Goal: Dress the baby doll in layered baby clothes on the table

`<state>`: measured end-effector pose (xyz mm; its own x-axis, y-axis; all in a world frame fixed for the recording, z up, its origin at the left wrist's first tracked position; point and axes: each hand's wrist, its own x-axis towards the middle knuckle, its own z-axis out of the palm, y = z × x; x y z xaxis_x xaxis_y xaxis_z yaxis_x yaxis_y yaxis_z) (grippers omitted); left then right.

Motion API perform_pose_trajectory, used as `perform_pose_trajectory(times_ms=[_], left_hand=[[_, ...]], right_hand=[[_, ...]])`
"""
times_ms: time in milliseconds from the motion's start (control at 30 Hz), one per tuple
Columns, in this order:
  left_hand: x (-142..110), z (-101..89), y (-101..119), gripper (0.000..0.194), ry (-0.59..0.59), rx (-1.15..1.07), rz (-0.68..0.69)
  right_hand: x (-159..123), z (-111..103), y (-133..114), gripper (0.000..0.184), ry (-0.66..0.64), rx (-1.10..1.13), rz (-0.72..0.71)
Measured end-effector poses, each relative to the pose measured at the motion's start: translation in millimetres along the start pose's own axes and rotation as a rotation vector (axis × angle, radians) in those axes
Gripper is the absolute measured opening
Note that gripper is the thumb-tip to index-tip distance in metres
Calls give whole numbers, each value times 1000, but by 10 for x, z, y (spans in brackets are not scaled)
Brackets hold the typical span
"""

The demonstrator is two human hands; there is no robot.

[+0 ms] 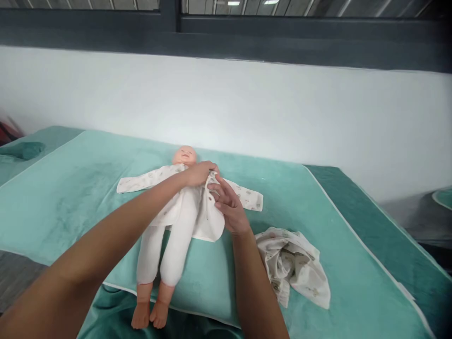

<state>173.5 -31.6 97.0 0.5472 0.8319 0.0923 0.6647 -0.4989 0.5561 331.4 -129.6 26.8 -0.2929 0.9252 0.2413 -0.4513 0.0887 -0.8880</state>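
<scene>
A baby doll (185, 154) lies on its back in white leggings (176, 245), feet towards me. Its white patterned baby shirt (151, 179) has both sleeves stretched out sideways, with the front open. At the doll's chest, my left hand (202, 173) is closed on the upper edge of the shirt's right-hand flap. My right hand (229, 202) has its curled fingers on the same flap, just below the left. A row of small fasteners shows along the flap's edge. The exact finger contact is partly hidden.
A crumpled white patterned cloth (294, 266) lies right of my right forearm. The green padded mat (88, 197) spreads under everything, with a darker green strip (374, 226) at right. Behind it rises a white wall (226, 103).
</scene>
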Motion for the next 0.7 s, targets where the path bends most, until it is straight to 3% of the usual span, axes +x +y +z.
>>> perform_pose_trajectory(times_ms=[67,233,300,400,533,600,700], left_hand=[[-13,-156,-80,23,-2,-138,6],[-157,-330,-278,11,331,-274,-119],[-255,-318,-334,9,461,-323,-233],[-434,-287,-359,5,577,-308,-365],[-646,-267,-284,29,370,-128,-356],[-698,-249,-231,41,269,-24,-340],[-694,-198,-180,36,231,83,-351]], right_hand=[[3,32,14,69,-100,12,1],[-36,127,25,60,-350,52,65],[-47,139,38,51,-353,29,43],[-35,130,84,33,-212,-111,-7],[8,147,163,18,-28,-375,-49],[20,183,191,16,-58,-468,-60],[21,232,221,12,-116,-482,-83]])
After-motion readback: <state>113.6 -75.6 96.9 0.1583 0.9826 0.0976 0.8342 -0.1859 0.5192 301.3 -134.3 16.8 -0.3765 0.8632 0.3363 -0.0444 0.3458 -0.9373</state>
